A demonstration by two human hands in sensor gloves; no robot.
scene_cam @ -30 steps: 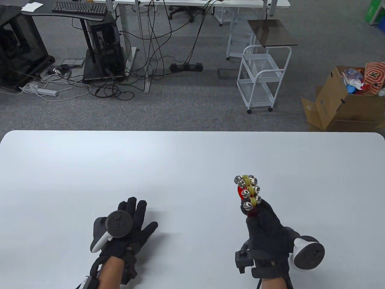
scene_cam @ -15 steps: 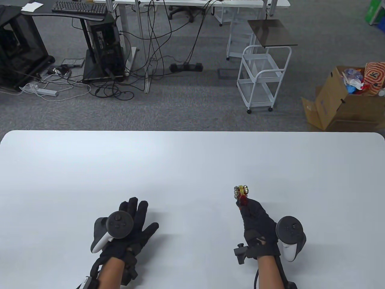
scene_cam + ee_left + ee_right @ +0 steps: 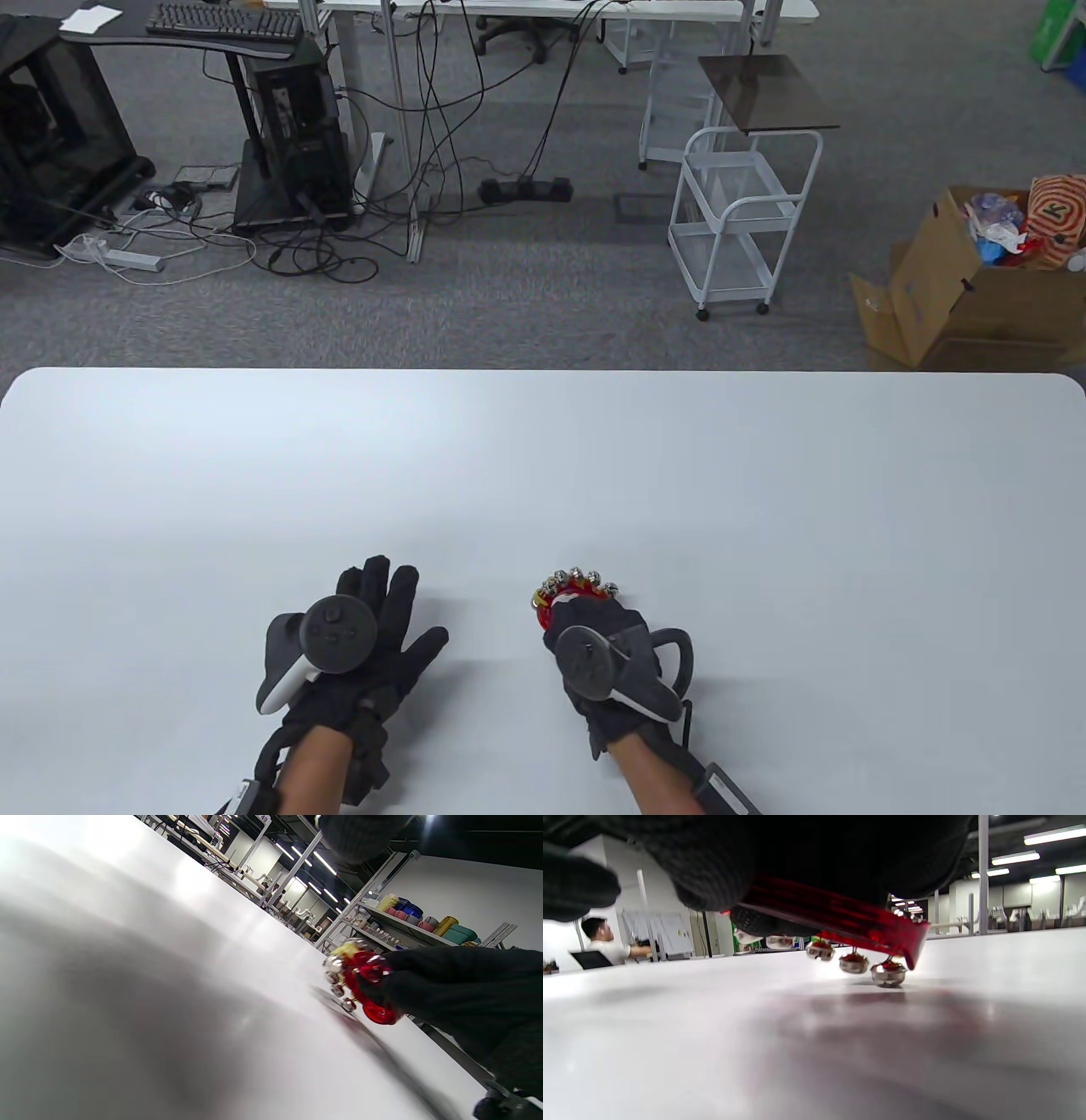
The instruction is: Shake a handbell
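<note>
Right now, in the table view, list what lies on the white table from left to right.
left hand, palm down on the table → handbell, its red frame and silver bells poking out past the fingers → right hand gripping it.

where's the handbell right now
In the table view the handbell is near the table's front edge, gripped by the right hand, just right of the flat left hand; its lowest bells are at the tabletop.

The right hand [image 3: 612, 662] swung from the lower right toward bottom centre and turned palm-down, dropping the red handbell [image 3: 570, 591] from upright to low over the table [image 3: 543, 458].
</note>
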